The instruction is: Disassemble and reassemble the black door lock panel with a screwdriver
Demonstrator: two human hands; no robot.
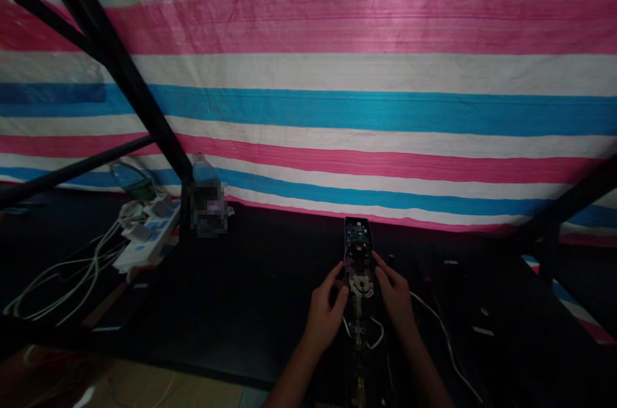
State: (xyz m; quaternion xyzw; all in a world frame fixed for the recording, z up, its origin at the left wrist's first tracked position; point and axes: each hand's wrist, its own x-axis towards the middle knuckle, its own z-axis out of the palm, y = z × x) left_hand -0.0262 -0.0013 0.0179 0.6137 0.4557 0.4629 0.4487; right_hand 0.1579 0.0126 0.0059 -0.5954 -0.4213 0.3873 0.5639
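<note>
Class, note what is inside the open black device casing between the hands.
The open black device casing holds a circuit board, a round part and white wires. The left hand and right hand hide what lies along its sides.

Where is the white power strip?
The white power strip lies at the head view's left on the black tabletop, in front of a clear plastic bottle.

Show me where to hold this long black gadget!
Hold the gadget's long edges below the circuit board, from both sides, like the left hand and right hand. It is narrow and flat, and edges keep fingers off the round part and white wires.
</note>
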